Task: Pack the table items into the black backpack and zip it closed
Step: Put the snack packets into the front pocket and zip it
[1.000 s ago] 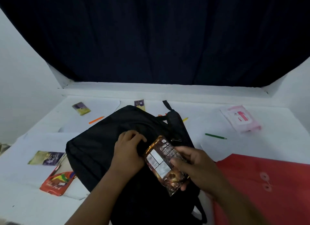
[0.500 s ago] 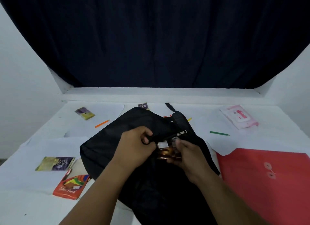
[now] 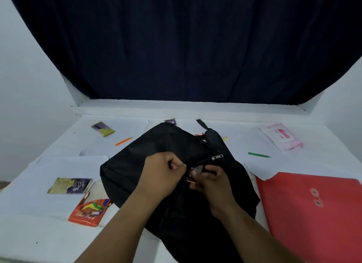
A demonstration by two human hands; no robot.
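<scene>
The black backpack [image 3: 148, 164] lies flat in the middle of the white table [image 3: 39, 237]. My left hand [image 3: 162, 172] grips the edge of its front pocket opening. My right hand [image 3: 211, 182] pinches a brown snack packet [image 3: 195, 169] that is mostly inside that pocket; only a small shiny corner shows. A silver zipper pull [image 3: 217, 157] lies just beyond my hands.
Around the bag lie a red envelope folder [image 3: 313, 209], a pink wipes pack [image 3: 281, 136], a green pencil [image 3: 259, 155], an orange pencil [image 3: 123, 141], a colour pencil box [image 3: 89, 211] and yellow-purple snack packets [image 3: 71, 185], [image 3: 102, 128]. A dark curtain hangs behind.
The brown packet, held in the open above the bag a second ago, has gone down into the pocket. My right hand followed it in; my left hand kept the pocket edge.
</scene>
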